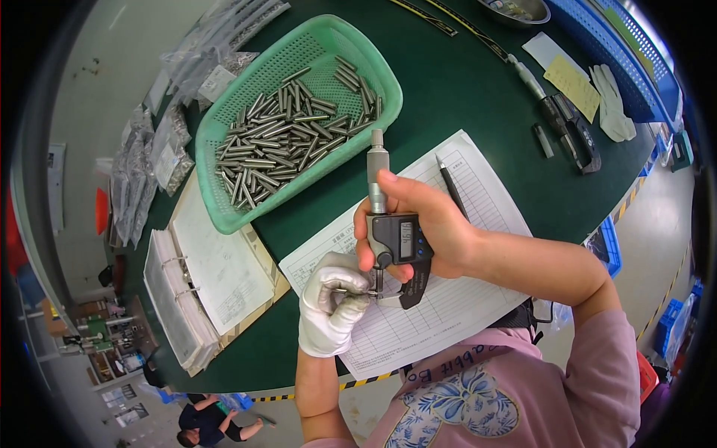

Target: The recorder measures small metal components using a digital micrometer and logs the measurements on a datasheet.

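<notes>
My right hand (426, 224), bare, is wrapped round a digital micrometer (394, 239) with a grey thimble on top and a small display. In a white glove, my left hand (332, 306) pinches a small metal pin (351, 292) whose end sits at the micrometer's jaws. Both hands are above a printed form (441, 313) with a table grid. A black pen (452, 187) lies on that sheet. Beyond the hands, a green perforated basket (299, 213) holds many loose steel pins (276, 142).
An open ring binder (216, 284) lies at left, with clear bags of metal parts (172, 149) behind it. At far right are a second micrometer (571, 131), a white glove (612, 104), yellow paper (571, 86) and a blue crate (624, 63). A metal bowl (519, 11) stands at the back.
</notes>
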{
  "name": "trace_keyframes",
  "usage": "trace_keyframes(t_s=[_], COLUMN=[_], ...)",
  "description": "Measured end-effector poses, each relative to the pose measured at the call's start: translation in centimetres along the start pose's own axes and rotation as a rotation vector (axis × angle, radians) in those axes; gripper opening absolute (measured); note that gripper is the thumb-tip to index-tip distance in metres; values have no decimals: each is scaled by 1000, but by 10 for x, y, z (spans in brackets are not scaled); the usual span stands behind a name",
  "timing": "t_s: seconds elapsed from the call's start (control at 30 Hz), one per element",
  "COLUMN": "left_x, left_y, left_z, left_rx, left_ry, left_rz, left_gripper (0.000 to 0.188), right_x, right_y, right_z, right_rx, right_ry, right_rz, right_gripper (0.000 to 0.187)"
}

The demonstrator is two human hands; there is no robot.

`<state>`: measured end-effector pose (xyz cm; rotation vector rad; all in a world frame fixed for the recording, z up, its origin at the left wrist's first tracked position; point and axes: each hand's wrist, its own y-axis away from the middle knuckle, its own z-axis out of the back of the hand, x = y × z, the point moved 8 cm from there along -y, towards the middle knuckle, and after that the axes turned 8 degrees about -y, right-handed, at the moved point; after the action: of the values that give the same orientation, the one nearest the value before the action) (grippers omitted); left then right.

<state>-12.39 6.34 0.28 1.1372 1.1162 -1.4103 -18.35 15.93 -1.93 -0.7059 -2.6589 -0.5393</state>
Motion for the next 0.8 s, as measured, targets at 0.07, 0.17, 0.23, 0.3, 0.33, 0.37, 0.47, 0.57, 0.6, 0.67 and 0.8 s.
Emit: trace_keyframes(t_s=[0.07, 0.17, 0.23, 0.3, 0.33, 0.37, 0.47, 0.57, 0.6, 0.67, 0.8], left_x=[-2, -1, -2, -1, 0, 0, -4, -5, -5, -6, -7], left_y=[-1, -1, 1, 2, 2, 2, -1, -1, -1, -1, 0], left_z=[0, -1, 0, 0, 0, 1, -2, -2, -2, -2, 0], left_rx=[5, 7, 12, 16, 8, -1, 2, 5, 7, -1, -10], left_ry=[3, -42, -37, -32, -19, -6, -47, -55, -55, -36, -67], left_rz=[-15, -7, -10, -12, -15, -18, -36, -30, -31, -46, -33], left_gripper=[18, 19, 19, 19, 19, 19, 20, 19, 19, 19, 19], right_x=[0, 0, -1, -1, -1, -2, -2, 1, 0, 1, -1], right_y=[0, -1, 0, 2, 2, 1, 0, 0, 0, 1, 0], right_z=[1, 4, 3, 1, 1, 2, 5, 2, 1, 0, -1], right_rx=[-18, -25, -3, -15, -32, -33, -25, -12, 4, 19, 22], right_ry=[37, 66, 59, -35, -44, -45, -20, 11, 12, 13, 6], right_rz=[-1, -1, -7, -24, -36, -35, -13, 23, 26, 30, 9], right_gripper=[57, 60, 63, 68, 71, 71, 68, 65, 64, 64, 64])
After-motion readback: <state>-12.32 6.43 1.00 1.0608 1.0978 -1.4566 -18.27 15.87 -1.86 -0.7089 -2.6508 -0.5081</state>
